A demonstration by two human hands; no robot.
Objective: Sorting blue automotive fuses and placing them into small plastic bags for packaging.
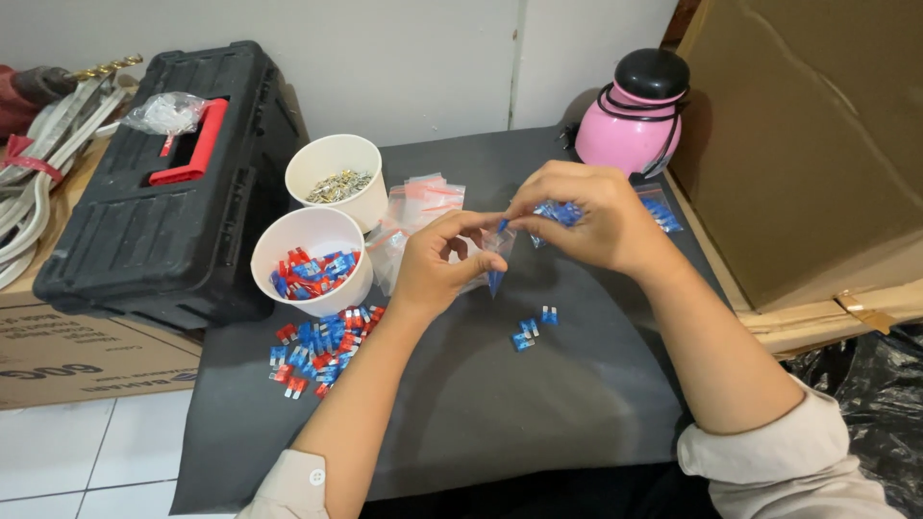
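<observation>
At frame centre, the left hand (437, 264) and right hand (586, 216) hold a small clear bag (496, 252) with blue fuses (560, 211) above the dark surface (500, 384).

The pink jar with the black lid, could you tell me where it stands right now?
In the head view, the pink jar stands at the mat's far right corner, beside the cardboard, beyond the right hand.

We see two cups (322, 207) right of the toolbox (163, 183), loose fuses (317, 348) before them, a jar (635, 115) behind our hands (519, 235)

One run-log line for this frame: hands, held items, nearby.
left hand: holds small clear bag | right hand: holds blue fuses above bag | nearby: loose fuses, cup of fuses
</observation>
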